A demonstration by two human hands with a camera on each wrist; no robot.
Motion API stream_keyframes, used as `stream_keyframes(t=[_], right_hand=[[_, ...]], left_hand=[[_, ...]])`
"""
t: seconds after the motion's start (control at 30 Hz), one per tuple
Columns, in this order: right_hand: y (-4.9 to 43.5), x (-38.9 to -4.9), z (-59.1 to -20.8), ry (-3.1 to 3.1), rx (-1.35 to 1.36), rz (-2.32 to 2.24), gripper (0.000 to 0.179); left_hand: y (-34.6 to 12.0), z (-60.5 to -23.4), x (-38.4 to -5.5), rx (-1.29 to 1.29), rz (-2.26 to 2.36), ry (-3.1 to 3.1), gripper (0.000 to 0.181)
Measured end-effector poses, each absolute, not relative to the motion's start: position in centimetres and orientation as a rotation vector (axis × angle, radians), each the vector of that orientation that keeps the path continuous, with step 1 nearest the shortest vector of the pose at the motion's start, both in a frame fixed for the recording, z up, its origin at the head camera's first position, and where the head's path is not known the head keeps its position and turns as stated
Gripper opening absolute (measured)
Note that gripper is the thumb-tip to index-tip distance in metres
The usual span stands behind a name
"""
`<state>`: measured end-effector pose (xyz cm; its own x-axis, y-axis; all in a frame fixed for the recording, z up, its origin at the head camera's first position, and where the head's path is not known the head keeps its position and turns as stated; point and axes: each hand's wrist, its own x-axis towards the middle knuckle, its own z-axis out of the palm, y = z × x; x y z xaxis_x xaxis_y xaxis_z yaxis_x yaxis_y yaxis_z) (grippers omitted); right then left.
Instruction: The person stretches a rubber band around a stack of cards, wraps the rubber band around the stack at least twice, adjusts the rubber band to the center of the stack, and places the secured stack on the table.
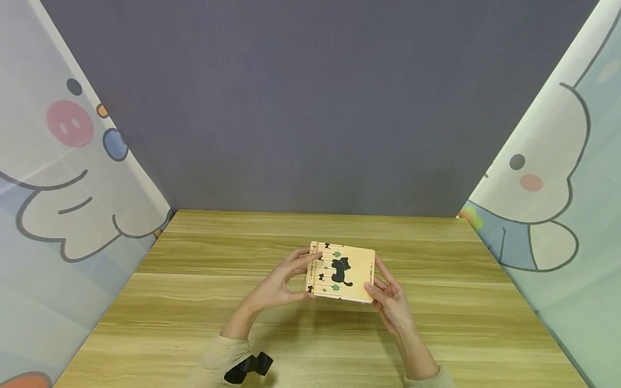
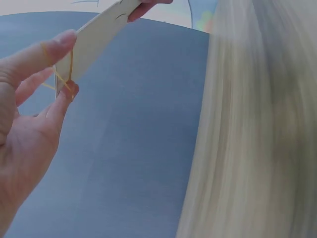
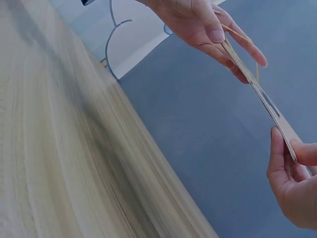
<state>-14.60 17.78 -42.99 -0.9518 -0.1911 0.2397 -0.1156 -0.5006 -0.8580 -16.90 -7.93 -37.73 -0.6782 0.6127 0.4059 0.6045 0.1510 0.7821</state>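
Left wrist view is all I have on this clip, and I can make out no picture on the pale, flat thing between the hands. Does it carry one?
Observer: Yes. The head view shows a black cat printed on what looks like a notebook.
Operator: The right hand only just shows at my top edge. Where is its thumb?
Observer: The right hand has its thumb on the printed face, near the right edge.

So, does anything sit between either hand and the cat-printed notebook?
Nothing visible at the right hand, which pinches the notebook directly. At the left hand, a thin yellow elastic band is caught on the fingers and runs across the notebook's end there.
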Motion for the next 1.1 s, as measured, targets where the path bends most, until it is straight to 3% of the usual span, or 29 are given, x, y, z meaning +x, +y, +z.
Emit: stream_keyframes(t=[0.43,0.87,1.1], right_hand=[[17.3,-14.8,-42.1,1.669,-0.358,-2.683,0.075],[17.3,-15.3,-41.7,1.764,-0.316,-2.638,0.073],[17.2,-15.7,-41.8,1.797,-0.311,-2.594,0.074]], left_hand=[[-6.9,-39.3,-15.6,1.125,2.091,2.295,0.067],[-5.3,-42.8,-15.2,0.518,2.452,2.127,0.034],[-4.7,-49.9,-17.8,0.455,2.620,2.036,0.021]])
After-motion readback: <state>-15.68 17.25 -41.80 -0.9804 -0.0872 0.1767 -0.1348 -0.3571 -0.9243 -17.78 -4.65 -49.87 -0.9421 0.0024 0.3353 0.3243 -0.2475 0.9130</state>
